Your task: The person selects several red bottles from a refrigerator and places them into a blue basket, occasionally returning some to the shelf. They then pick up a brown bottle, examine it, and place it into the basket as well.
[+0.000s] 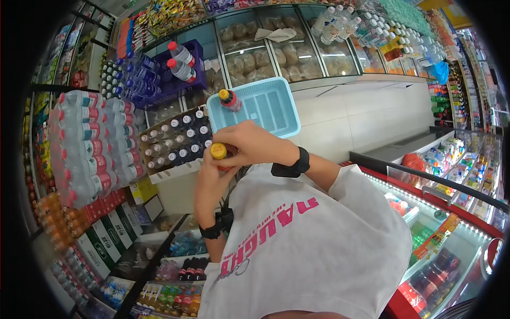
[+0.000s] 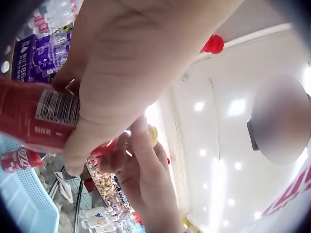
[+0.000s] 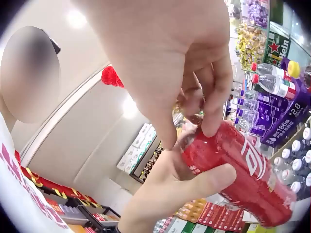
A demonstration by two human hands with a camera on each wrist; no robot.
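A red-labelled drink bottle (image 3: 233, 165) with a yellow cap (image 1: 218, 151) is held up in front of the person's chest. The left hand (image 1: 209, 186) grips its body; in the left wrist view the thumb lies along the label, near a barcode. At the bottle's top end, the curled fingers of the right hand (image 1: 252, 142) hold around the shoulder and cap, hiding part of the neck. Just beyond the hands, a light-blue plastic basket (image 1: 294, 118) contains a similar red bottle (image 1: 231, 102) with a yellow cap.
Left of the basket sits a carton of capped bottles (image 1: 178, 137). A purple crate (image 1: 199, 56) of bottles stands behind it, with shrink-wrapped bottle packs (image 1: 87, 149) further left. A glass-topped counter (image 1: 260, 58) runs along the back, and a lit drinks fridge (image 1: 446, 250) is at right.
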